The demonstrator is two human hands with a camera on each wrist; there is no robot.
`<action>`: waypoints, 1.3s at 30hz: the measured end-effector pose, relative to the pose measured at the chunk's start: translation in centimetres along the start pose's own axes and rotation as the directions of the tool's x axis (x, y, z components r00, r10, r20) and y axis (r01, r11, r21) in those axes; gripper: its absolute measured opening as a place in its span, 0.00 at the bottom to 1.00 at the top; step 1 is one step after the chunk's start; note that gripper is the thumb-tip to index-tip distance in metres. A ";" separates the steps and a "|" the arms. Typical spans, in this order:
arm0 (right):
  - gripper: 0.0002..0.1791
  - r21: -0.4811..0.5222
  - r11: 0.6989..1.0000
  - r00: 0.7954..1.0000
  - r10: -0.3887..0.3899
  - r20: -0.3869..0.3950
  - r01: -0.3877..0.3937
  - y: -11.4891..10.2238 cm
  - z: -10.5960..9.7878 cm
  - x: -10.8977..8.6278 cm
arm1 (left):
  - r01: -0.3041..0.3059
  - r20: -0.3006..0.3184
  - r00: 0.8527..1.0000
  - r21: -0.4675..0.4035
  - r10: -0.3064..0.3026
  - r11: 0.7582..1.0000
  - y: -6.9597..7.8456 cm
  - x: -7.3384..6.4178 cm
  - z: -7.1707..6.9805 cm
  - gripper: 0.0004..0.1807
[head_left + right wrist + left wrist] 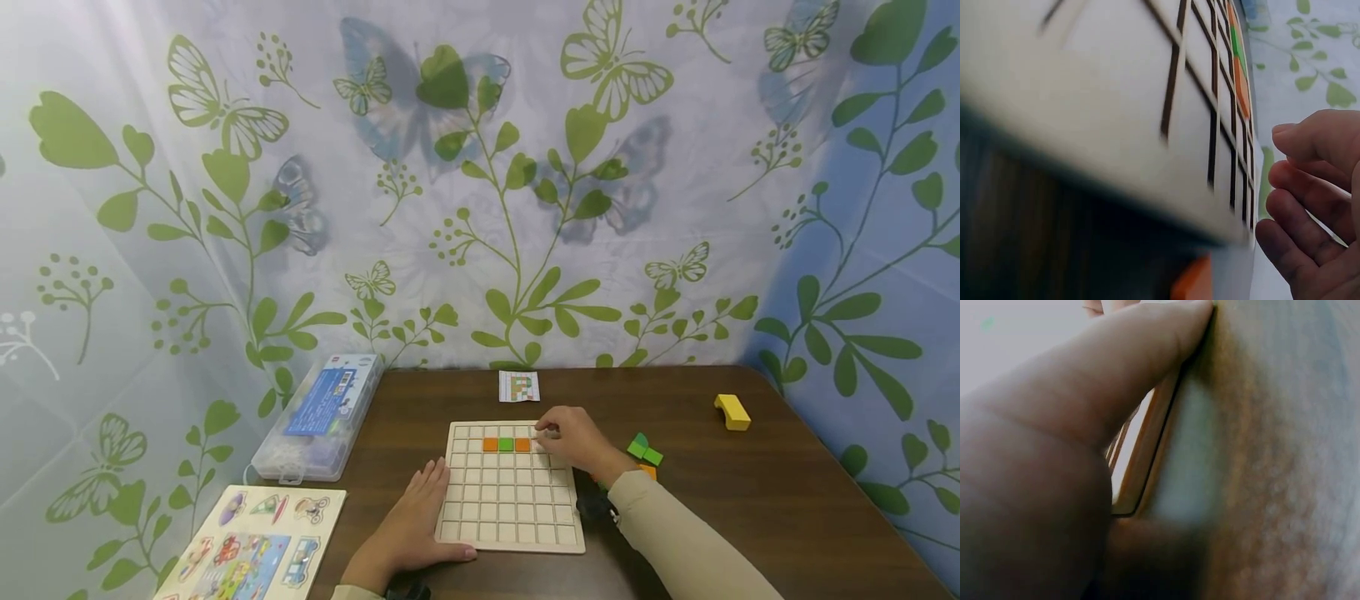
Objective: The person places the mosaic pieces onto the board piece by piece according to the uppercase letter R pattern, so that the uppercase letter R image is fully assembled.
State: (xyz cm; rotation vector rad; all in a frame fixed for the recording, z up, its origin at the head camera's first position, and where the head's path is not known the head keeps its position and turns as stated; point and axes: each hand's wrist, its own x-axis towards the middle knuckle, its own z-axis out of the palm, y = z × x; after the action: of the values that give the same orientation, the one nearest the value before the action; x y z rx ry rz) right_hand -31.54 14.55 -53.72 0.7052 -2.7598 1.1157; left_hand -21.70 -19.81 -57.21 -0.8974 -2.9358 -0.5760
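Observation:
A pale wooden grid board (488,512) lies on the dark table. In one of its upper rows, a green square tile (506,445) sits between an orange square tile (491,445) on the left and another orange tile (522,446) on the right. My left hand (416,521) rests at the board's left side, its thumb along the near edge. Over the board's upper right corner is my right hand (577,437), fingers loosely bent. In the right wrist view the right hand (1316,194) shows no piece between thumb and fingers.
Green pieces (642,447) and an orange piece (648,472) lie right of the board, partly behind the right forearm. A pattern card (519,386) lies beyond it. A yellow arch block (733,412) is far right. At left are a plastic case (318,417) and a picture puzzle board (251,508).

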 end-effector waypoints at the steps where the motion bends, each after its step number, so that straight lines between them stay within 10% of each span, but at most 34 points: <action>1: 0.07 -0.005 1.000 1.000 0.011 -0.003 -0.011 0.3 -0.3 -0.2 | -0.001 0.000 1.000 0.001 0.001 1.000 0.0 0.0 0.0 0.74; 39: 0.09 -0.210 0.969 0.991 0.115 -0.073 -0.128 8.4 -9.9 -5.3 | -0.006 -0.012 1.000 -0.014 0.006 1.000 0.4 0.0 -0.2 0.73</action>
State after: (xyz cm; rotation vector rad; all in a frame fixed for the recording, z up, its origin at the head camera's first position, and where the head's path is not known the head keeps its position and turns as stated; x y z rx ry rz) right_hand -31.48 28.55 -53.07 0.4754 -2.8461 0.8231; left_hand -21.54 -19.60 -56.88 -0.9004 -2.9210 -0.6010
